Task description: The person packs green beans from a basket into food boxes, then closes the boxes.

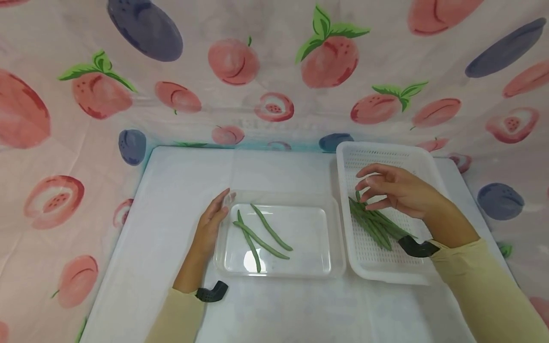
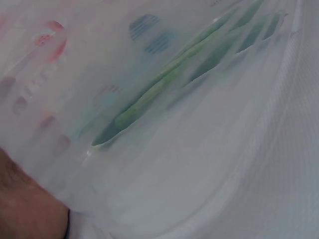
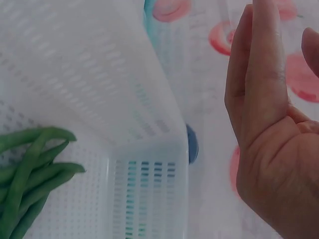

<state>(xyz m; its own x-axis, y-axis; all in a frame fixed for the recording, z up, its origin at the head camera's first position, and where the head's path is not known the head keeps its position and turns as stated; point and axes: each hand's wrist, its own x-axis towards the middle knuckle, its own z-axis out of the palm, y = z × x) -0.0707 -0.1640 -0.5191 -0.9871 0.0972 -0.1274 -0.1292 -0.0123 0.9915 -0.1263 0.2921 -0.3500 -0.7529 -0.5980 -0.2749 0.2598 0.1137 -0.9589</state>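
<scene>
Right hand (image 1: 396, 190) hovers, fingers (image 3: 261, 74) loosely spread and holding nothing, over the green beans (image 1: 373, 224) piled in the white basket (image 1: 388, 274). Left hand (image 1: 210, 226) rests flat-fingered against the clear tray (image 1: 280, 274). I judge each bean light, stiff, snappable: pinch one mid-length.

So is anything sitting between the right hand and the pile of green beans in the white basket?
Nothing visible does. The right hand hovers open just above the bean pile in the white perforated basket, with only open air under its fingers. The clear tray beside it, holding three beans, lies off to the side, steadied by the left hand.
</scene>
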